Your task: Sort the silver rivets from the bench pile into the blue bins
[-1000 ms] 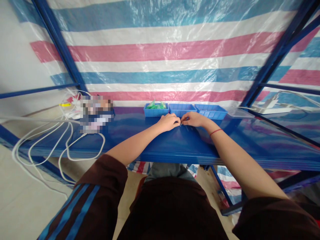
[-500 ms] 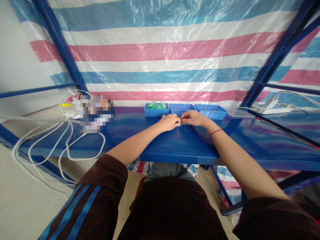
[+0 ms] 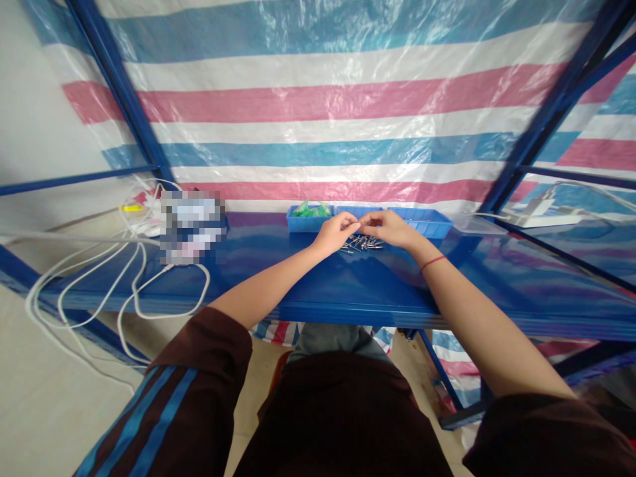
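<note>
A small pile of thin, shiny metal pins (image 3: 366, 243), possibly rivets or nails, lies on the blue tabletop (image 3: 348, 285). Just above the pile, the fingertips of my left hand (image 3: 336, 232) and my right hand (image 3: 388, 227) meet. Both hands are closed in a pinch, and anything between the fingertips is too small or hidden to make out. Behind them stands a middle blue bin (image 3: 360, 211), partly covered by my hands. To its left, another blue bin (image 3: 304, 226) holds green pieces (image 3: 311, 209). A third blue bin (image 3: 430, 227) sits behind my right hand.
White cables (image 3: 136, 291) loop over the table's left end, beside a blurred-out object (image 3: 191, 225). A clear plastic tray or lid (image 3: 479, 225) lies right of the bins. A white power strip (image 3: 544, 215) is farther right. Blue frame posts (image 3: 116, 93) rise at both sides.
Both hands have lifted slightly off the pile, fingertips still together. More of the metal pins now show beneath them.
</note>
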`<state>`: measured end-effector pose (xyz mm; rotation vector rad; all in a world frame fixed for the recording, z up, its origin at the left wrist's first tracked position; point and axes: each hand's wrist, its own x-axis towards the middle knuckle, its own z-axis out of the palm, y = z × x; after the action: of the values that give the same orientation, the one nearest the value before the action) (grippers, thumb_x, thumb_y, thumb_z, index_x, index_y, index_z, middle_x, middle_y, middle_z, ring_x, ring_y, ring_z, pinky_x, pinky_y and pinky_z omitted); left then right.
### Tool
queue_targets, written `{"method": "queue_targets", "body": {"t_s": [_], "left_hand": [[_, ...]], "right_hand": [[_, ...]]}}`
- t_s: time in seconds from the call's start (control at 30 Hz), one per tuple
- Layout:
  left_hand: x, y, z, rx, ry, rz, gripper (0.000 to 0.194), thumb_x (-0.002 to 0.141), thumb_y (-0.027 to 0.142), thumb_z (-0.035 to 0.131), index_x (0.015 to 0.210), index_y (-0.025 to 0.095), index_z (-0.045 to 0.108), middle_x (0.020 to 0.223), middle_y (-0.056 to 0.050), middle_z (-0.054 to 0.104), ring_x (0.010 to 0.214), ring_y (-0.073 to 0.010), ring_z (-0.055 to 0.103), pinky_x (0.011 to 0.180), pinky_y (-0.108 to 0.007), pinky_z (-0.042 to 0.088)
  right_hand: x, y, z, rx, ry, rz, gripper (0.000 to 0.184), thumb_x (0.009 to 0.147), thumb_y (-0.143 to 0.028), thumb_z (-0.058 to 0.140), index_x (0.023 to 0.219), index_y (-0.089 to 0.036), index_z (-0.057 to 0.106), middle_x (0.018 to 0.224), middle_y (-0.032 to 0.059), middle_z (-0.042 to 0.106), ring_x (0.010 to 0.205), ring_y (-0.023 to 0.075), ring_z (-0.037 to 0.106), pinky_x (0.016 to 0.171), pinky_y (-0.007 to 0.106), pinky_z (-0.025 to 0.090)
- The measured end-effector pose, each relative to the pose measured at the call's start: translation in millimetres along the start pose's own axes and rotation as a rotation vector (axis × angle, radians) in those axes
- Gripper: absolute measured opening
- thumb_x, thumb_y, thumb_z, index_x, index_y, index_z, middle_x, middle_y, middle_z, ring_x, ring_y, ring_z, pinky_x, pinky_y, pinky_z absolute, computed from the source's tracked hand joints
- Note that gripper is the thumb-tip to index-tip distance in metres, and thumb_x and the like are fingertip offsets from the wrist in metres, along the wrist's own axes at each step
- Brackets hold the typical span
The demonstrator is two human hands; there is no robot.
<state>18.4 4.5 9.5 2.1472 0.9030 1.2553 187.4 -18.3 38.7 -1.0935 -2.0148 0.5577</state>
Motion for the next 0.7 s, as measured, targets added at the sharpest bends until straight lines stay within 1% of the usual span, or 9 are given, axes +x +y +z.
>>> {"method": "queue_targets", "body": {"t_s": [0.1,0.17,0.27,0.33,0.4,0.53,0.6,0.7], "left_hand": [[3,-1,-1.1,-0.153,0.023,-0.064,0.013,0.085,0.027,0.059,0.086,0.014,0.057,0.082,-0.004,0.068,0.077,-0.0125,0.063,0.075,-0.026,0.048],[3,0,-2.0,-0.209,0.019,-0.081,0.014,0.084,0.028,0.059,0.084,0.014,0.057,0.083,-0.005,0.069,0.078,-0.0128,0.064,0.076,-0.028,0.049],[2,3,-2.9,-0.222,0.023,-0.103,0.014,0.084,0.027,0.059,0.083,0.014,0.060,0.088,-0.007,0.070,0.083,-0.0141,0.065,0.079,-0.029,0.049],[0,6,-3.1,-0.220,0.046,-0.118,0.014,0.085,0.028,0.059,0.086,0.014,0.061,0.090,-0.008,0.070,0.085,-0.0151,0.065,0.078,-0.029,0.050],[0,9,-3.1,-0.237,0.081,-0.134,0.015,0.085,0.028,0.060,0.090,0.014,0.062,0.090,-0.008,0.070,0.084,-0.0156,0.065,0.075,-0.029,0.050],[1,12,-3.6,-0.305,0.129,-0.177,0.018,0.086,0.027,0.058,0.096,0.013,0.062,0.087,-0.006,0.070,0.076,-0.0142,0.063,0.067,-0.026,0.050],[1,13,-3.7,-0.329,0.137,-0.166,0.017,0.086,0.026,0.058,0.095,0.013,0.062,0.089,-0.006,0.070,0.075,-0.0131,0.063,0.067,-0.025,0.049],[1,13,-3.5,-0.313,0.148,-0.095,0.013,0.085,0.024,0.058,0.092,0.013,0.062,0.094,-0.007,0.069,0.080,-0.0128,0.063,0.071,-0.024,0.050]], "right_hand": [[-1,-3,1,0.078,0.052,0.000,0.023,0.070,-0.035,0.061,0.080,-0.014,0.067,0.075,0.0042,0.067,0.066,0.0140,0.056,0.064,0.027,0.045],[-1,-5,1,0.093,0.065,-0.003,0.024,0.071,-0.035,0.060,0.082,-0.014,0.067,0.076,0.0045,0.066,0.065,0.0136,0.056,0.063,0.027,0.045],[-1,-4,1,0.059,0.062,-0.043,0.021,0.072,-0.035,0.059,0.078,-0.015,0.065,0.075,0.0040,0.065,0.065,0.0136,0.055,0.063,0.027,0.044],[-1,-3,1,0.021,0.053,-0.047,0.020,0.073,-0.035,0.058,0.075,-0.016,0.064,0.073,0.0030,0.064,0.063,0.0135,0.054,0.061,0.027,0.044],[-1,-3,1,0.012,0.039,-0.021,0.019,0.074,-0.035,0.057,0.072,-0.017,0.062,0.072,0.0021,0.062,0.061,0.0127,0.054,0.059,0.026,0.043],[-1,-5,1,0.083,0.002,0.063,0.020,0.074,-0.038,0.058,0.075,-0.018,0.060,0.071,0.0011,0.060,0.059,0.0124,0.054,0.055,0.025,0.043],[-2,-6,1,0.114,-0.010,0.093,0.022,0.074,-0.040,0.059,0.076,-0.018,0.060,0.068,0.0008,0.059,0.060,0.0128,0.054,0.054,0.024,0.042],[-3,-8,1,0.147,-0.015,0.105,0.023,0.075,-0.041,0.061,0.077,-0.019,0.060,0.066,0.0003,0.058,0.059,0.0123,0.053,0.053,0.024,0.042]]}}
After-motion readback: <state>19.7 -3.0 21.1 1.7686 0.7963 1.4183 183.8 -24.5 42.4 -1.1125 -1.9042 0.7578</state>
